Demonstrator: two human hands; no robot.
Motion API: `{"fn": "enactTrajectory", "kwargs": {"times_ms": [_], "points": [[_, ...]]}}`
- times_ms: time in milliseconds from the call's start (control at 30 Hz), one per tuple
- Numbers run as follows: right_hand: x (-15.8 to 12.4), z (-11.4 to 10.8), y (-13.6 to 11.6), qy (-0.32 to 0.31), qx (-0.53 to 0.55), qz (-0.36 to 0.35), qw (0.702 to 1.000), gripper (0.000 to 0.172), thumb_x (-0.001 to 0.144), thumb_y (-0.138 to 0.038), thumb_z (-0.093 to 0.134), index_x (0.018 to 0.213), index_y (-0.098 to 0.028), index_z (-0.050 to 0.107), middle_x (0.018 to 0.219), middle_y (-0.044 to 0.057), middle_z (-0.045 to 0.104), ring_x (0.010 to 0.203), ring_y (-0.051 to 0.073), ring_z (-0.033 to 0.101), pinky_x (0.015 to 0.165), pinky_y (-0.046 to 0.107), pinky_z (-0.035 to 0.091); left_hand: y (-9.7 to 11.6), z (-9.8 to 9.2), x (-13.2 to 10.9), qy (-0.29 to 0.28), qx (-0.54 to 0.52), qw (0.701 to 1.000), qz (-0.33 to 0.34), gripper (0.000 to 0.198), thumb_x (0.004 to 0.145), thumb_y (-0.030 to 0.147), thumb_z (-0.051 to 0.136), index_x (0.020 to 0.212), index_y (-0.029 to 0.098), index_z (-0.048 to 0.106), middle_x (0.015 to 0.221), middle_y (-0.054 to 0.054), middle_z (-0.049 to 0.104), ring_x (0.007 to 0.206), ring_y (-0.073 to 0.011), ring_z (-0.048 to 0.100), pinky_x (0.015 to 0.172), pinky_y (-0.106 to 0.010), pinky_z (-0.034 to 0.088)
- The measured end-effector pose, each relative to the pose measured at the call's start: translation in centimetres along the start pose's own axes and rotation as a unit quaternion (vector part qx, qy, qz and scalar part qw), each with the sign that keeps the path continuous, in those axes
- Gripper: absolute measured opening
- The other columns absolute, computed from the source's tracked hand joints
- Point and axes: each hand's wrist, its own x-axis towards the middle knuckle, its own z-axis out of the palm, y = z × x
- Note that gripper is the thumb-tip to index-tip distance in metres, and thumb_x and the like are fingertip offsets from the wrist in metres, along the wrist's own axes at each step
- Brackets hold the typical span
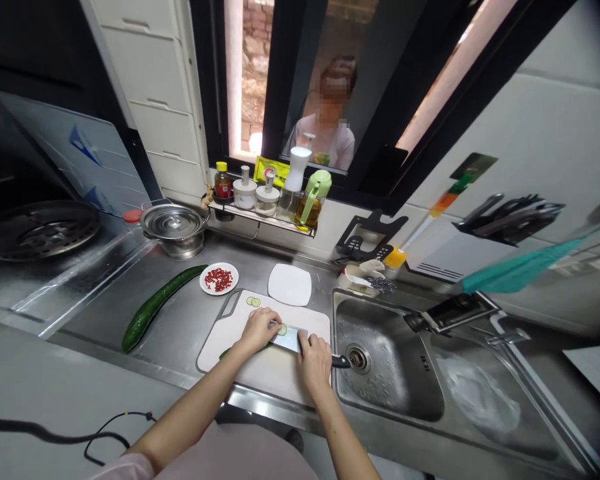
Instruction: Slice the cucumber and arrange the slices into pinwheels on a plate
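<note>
My right hand grips a kitchen knife, its thumb and fingers lying over the blade and handle, with the black handle end sticking out to the right. A pale cucumber slice lies against the blade at the fingertips of my left hand, which are closed at it. Beneath my left hand and wrist, a cut cucumber shows only in part. Two cucumber slices rest near the top of the white cutting board.
A whole cucumber lies left on the steel counter. Behind the board are a plate of small red pieces and a white square plate. The sink adjoins the board's right side. Seasoning containers stand on a rack.
</note>
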Motion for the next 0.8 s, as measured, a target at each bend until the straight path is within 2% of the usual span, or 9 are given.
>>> {"fn": "enactTrajectory", "kwargs": {"times_ms": [133,200,300,500,667,800], "points": [[-0.6,0.0,1.0,-0.011,-0.012,0.028,0.999,0.041,0.087,-0.017,0.053,0.126,-0.023,0.058,0.097,0.008,0.06,0.091,0.022,0.052,0.08,0.032,0.03,-1.4,0.5,1.4,0.046,-0.074,0.986,-0.144,0.012,0.08,0.025,0.061,0.086,0.02,0.07,0.081,-0.001,0.07,0.076,-0.0142,0.062,0.07,-0.024,0.042],[-0.9,0.0,1.5,-0.017,-0.015,0.044,0.999,0.042,0.086,-0.016,0.053,0.126,-0.023,0.058,0.097,0.008,0.061,0.092,0.021,0.053,0.08,0.031,0.03,-2.6,0.3,2.5,0.081,-0.064,0.971,-0.214,0.011,0.08,0.026,0.062,0.086,0.02,0.069,0.082,-0.001,0.071,0.077,-0.0145,0.062,0.069,-0.023,0.041],[-1.4,0.0,2.0,-0.028,-0.016,0.066,0.997,0.043,0.084,-0.015,0.055,0.126,-0.024,0.058,0.097,0.007,0.062,0.093,0.021,0.054,0.081,0.03,0.031,-4.6,-0.1,3.9,0.089,-0.027,0.957,-0.274,0.008,0.079,0.027,0.064,0.084,0.022,0.068,0.085,-0.001,0.072,0.082,-0.0164,0.063,0.074,-0.026,0.04],[-2.2,0.1,2.4,-0.049,-0.013,0.094,0.994,0.045,0.083,-0.014,0.055,0.127,-0.025,0.058,0.099,0.006,0.063,0.096,0.021,0.055,0.082,0.03,0.032,-6.7,0.0,5.6,0.068,0.039,0.952,-0.297,0.013,0.079,0.022,0.061,0.092,0.023,0.065,0.091,-0.003,0.071,0.095,-0.0208,0.063,0.088,-0.033,0.036],[-2.3,0.2,2.6,-0.057,-0.003,0.105,0.993,0.045,0.083,-0.016,0.056,0.127,-0.025,0.059,0.099,0.006,0.063,0.098,0.021,0.055,0.083,0.029,0.032,-7.0,0.4,5.8,0.062,0.088,0.952,-0.287,0.021,0.079,0.018,0.055,0.097,0.024,0.064,0.094,-0.005,0.07,0.096,-0.0226,0.061,0.088,-0.036,0.035],[-2.2,0.5,2.8,-0.053,0.004,0.108,0.993,0.045,0.082,-0.016,0.057,0.126,-0.025,0.059,0.1,0.007,0.063,0.098,0.021,0.055,0.083,0.029,0.032,-6.7,0.4,5.3,0.078,0.126,0.952,-0.267,0.015,0.08,0.021,0.055,0.088,0.022,0.068,0.098,-0.009,0.069,0.096,-0.0247,0.06,0.087,-0.038,0.035]]}}
